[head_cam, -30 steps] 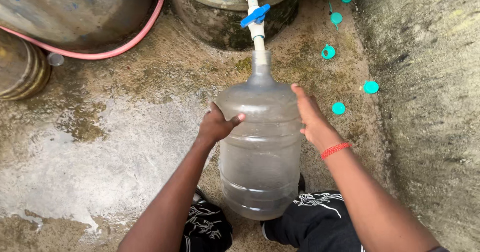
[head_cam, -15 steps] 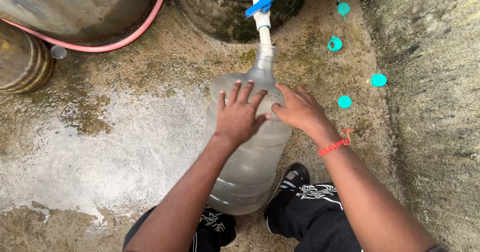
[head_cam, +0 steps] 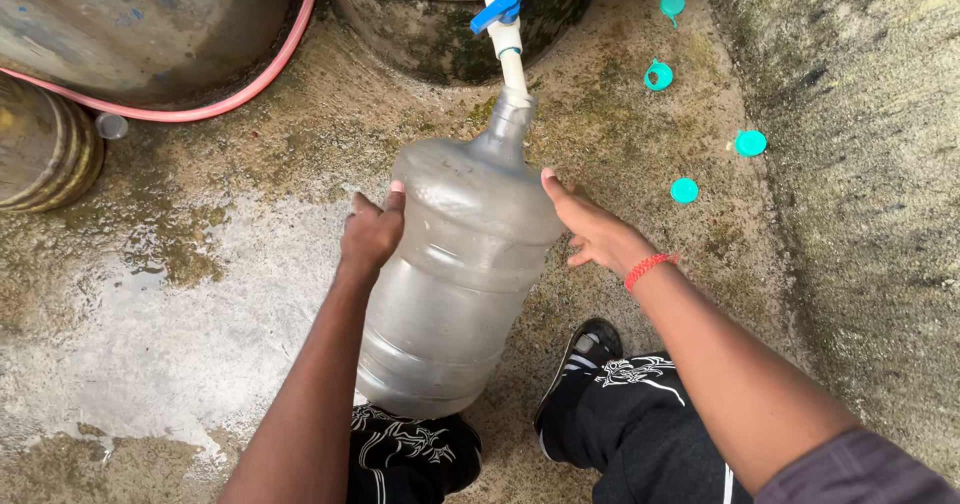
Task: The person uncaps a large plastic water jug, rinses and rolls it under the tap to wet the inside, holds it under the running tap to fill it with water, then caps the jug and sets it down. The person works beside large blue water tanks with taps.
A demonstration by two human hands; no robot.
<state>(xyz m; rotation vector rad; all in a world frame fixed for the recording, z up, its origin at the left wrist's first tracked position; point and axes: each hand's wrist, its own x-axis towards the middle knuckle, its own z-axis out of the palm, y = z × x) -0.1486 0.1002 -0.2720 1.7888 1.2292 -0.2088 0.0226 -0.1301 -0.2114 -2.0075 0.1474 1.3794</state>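
A person steadies a large clear plastic water jug [head_cam: 460,284] on a wet concrete floor [head_cam: 180,304], its narrow neck tipped up against the white spout pipe [head_cam: 512,59] of a blue-handled tap [head_cam: 500,6]. The left hand [head_cam: 372,232] grips the jug's shoulder, fingers wrapped round its curve; the right hand [head_cam: 592,232] lies open, fingers spread, flat against the opposite side. The jug leans toward the tap, its base near the person's dark shoes [head_cam: 585,359].

The jug looks nearly empty and so probably light, its thin ribbed walls stiff but likely to flex under pressure. Damp plastic may be slippery; the shoulder and the ribbed waist seem the surest places to hold, one hand on each side.

Several teal bottle caps [head_cam: 684,190] lie scattered on the floor to the right, near a rough concrete wall [head_cam: 860,164]. A pink hose [head_cam: 230,94] curves round a large drum [head_cam: 140,24] at upper left, with a round tank [head_cam: 440,34] behind the tap. The tap's pipe stands directly at the jug's mouth.
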